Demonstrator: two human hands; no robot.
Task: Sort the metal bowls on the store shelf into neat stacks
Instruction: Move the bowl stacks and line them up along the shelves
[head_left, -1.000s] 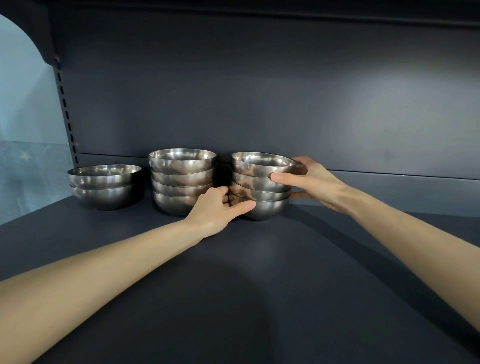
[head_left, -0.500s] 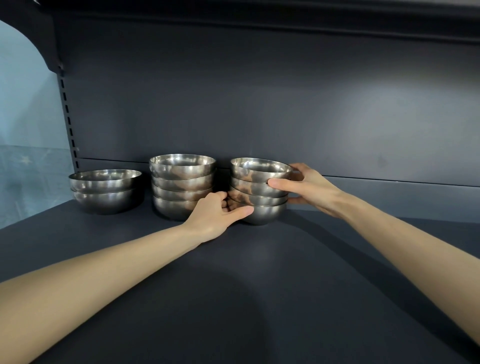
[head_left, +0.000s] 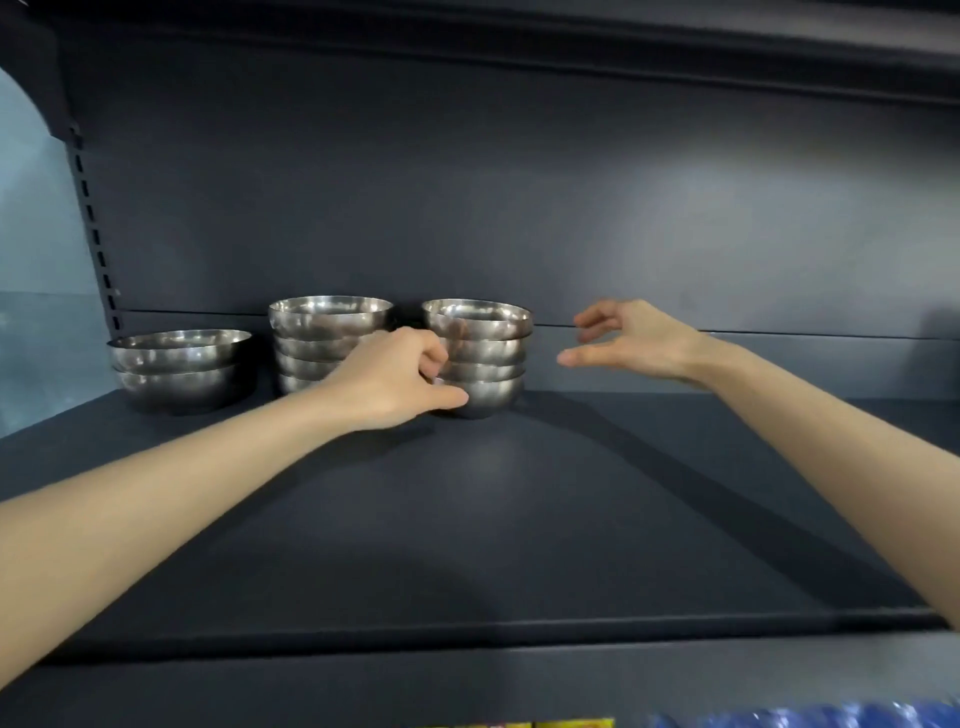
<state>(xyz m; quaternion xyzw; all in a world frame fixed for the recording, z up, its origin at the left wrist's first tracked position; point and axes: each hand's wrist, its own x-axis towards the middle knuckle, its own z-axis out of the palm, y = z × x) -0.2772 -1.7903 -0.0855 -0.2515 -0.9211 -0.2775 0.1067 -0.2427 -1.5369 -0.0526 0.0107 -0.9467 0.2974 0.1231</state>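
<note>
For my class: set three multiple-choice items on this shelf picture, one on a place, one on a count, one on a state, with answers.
1. Where is the shortest stack? A left; B middle; C right.
2. How many bowls are in the right stack? A two; B four; C six.
3. The right hand is: A gripping a bowl; B open, holding nothing; C a fist.
Answers: 1 A, it has two bowls and the others have four. 2 B, four bowls show one above another. 3 B, its fingers are loosely spread, clear of the stack.
</note>
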